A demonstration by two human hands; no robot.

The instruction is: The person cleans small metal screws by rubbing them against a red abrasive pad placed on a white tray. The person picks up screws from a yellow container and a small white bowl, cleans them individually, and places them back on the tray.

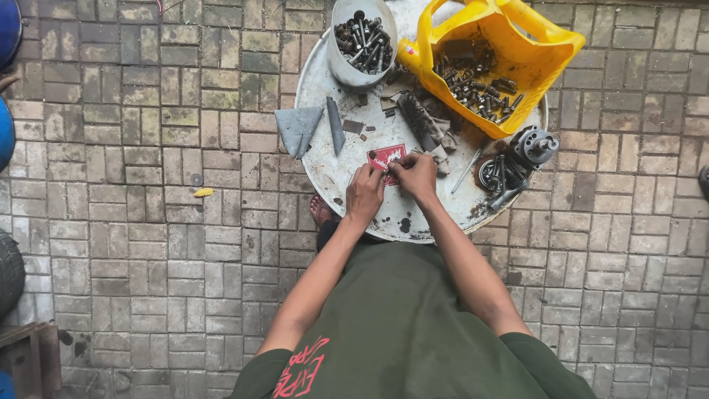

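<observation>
I stand over a round metal drum top (347,174) used as a work surface. My left hand (365,193) and my right hand (416,176) meet over a small red packet (382,157) lying on it; both pinch at the packet's near edge. What the fingertips grip besides the packet is too small to make out. My bare foot (321,210) shows under the drum's near rim.
A grey tub of bolts (360,37) and a cut yellow jug of bolts (495,63) stand at the drum's far side. Grey sandpaper pieces (299,127), a wire brush (417,122) and metal engine parts (517,162) lie around. Brick paving surrounds; a tyre (9,270) at left.
</observation>
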